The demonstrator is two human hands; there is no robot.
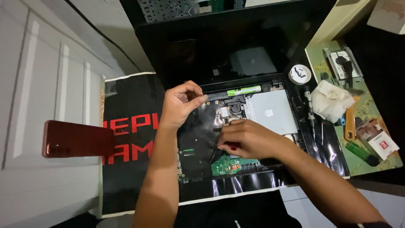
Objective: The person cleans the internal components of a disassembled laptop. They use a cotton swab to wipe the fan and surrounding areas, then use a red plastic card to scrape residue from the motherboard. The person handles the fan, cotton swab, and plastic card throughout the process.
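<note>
Below, an opened black laptop (236, 126) with bare green circuit board and silver drive plate, lying on a black printed mat (130, 126). Left hand (180, 103) raised over its upper left edge, thumb and forefinger pinched — on what, cannot tell. Right hand (247, 139) low on the board's middle, fingers clenched round a slim red-handled tool (230, 147). Off left, a red phone (76, 139); off right, a crumpled white tissue (335, 101).
</note>
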